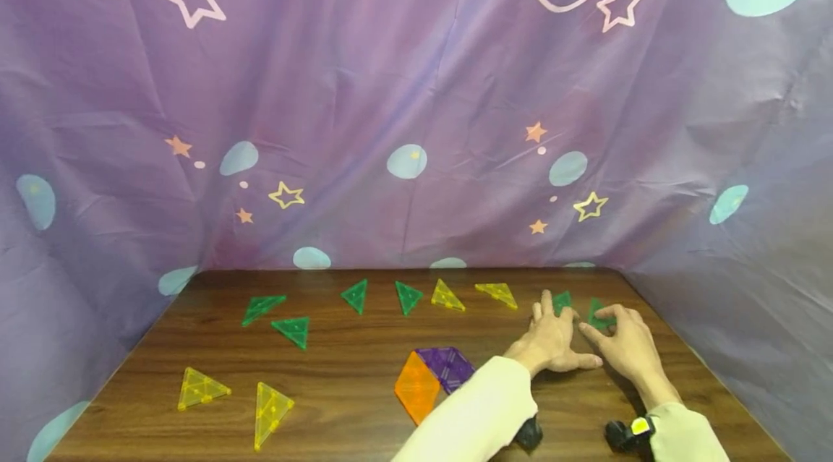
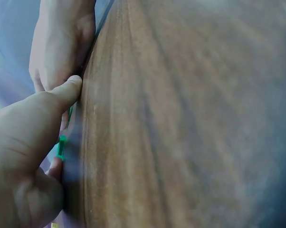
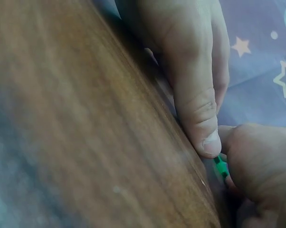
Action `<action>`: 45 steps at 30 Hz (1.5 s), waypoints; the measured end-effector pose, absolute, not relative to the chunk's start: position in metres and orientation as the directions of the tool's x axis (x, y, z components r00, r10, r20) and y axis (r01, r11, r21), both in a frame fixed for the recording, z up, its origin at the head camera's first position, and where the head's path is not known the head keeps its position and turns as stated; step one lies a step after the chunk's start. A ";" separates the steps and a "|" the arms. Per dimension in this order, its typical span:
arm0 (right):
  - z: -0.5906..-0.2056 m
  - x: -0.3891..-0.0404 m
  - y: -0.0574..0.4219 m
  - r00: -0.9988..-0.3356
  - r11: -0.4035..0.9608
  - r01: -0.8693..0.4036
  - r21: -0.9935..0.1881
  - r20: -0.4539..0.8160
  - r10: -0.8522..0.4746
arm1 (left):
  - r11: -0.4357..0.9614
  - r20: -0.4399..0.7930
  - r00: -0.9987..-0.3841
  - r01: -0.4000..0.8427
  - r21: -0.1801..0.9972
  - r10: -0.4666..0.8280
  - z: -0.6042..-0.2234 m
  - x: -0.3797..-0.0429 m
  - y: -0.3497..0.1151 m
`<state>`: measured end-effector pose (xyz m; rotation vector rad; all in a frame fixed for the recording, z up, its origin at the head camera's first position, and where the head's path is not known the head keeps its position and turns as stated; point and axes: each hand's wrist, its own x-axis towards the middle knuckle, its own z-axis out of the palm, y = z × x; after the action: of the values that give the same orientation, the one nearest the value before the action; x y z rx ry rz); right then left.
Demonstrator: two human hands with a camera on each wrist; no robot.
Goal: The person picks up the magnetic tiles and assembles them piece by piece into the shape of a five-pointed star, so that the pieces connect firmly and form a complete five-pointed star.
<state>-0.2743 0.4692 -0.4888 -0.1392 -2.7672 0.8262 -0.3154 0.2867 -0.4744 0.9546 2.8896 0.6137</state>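
Observation:
At the table's right far side, my left hand (image 1: pixel 552 340) lies low with fingers spread and thumb pointing right. Its fingertips are at a translucent green triangle tile (image 1: pixel 562 300), partly covered in the head view. Just right of it, my right hand (image 1: pixel 630 348) reaches over a second green triangle tile (image 1: pixel 595 311), index finger and thumb extended and apart at its edge. The left wrist view shows a green tile edge (image 2: pixel 61 146) by the left fingers. A green sliver (image 3: pixel 221 166) appears below the right thumb in the right wrist view.
On the wooden table (image 1: pixel 351 404), an orange tile (image 1: pixel 416 384) and purple tiles (image 1: pixel 447 364) form one shape, partly behind the left sleeve. Several green triangles (image 1: pixel 293 330) and yellow triangles (image 1: pixel 446 296) lie apart along the back and left. A purple curtain (image 1: pixel 364 100) surrounds the table.

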 end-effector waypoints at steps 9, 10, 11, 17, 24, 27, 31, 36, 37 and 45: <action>-0.485 -0.270 0.470 -0.976 0.813 0.013 -0.582 0.169 0.136 | 0.729 0.131 -0.830 0.542 0.417 0.542 -0.475 -0.323 0.286; -0.486 -0.270 0.470 -0.977 0.812 0.016 -0.584 0.165 0.138 | 0.719 0.146 -0.830 0.543 0.434 0.538 -0.478 -0.326 0.287; -0.487 -0.270 0.470 -0.975 0.815 0.015 -0.580 0.171 0.139 | 0.713 0.155 -0.832 0.540 0.447 0.533 -0.479 -0.328 0.287; -0.491 -0.272 0.470 -0.961 0.834 0.004 -0.551 0.230 0.156 | 0.681 0.211 -0.824 0.556 0.476 0.526 -0.496 -0.341 0.294; -0.492 -0.272 0.470 -0.953 0.834 0.000 -0.552 0.253 0.168 | 0.662 0.274 -0.802 0.595 0.456 0.531 -0.510 -0.349 0.298; -0.492 -0.272 0.470 -0.947 0.834 0.005 -0.551 0.264 0.180 | 0.659 0.286 -0.795 0.605 0.446 0.536 -0.506 -0.346 0.296; -0.491 -0.272 0.471 -0.944 0.835 0.010 -0.550 0.270 0.189 | 0.674 0.248 -0.801 0.594 0.440 0.544 -0.486 -0.335 0.285; -0.490 -0.272 0.471 -0.942 0.831 0.014 -0.556 0.270 0.197 | 0.672 0.202 -0.806 0.580 0.460 0.557 -0.469 -0.327 0.276; -0.490 -0.272 0.471 -0.942 0.829 0.013 -0.558 0.272 0.198 | 0.666 0.190 -0.807 0.573 0.477 0.559 -0.468 -0.327 0.275; -0.494 -0.271 0.473 -0.935 0.831 -0.013 -0.556 0.302 0.187 | 0.605 0.145 -0.830 0.500 0.620 0.538 -0.453 -0.317 0.256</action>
<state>-0.2708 0.4730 -0.4941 -0.1311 -2.6669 0.8128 -0.3170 0.2562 -0.4534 0.8947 2.7634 1.0399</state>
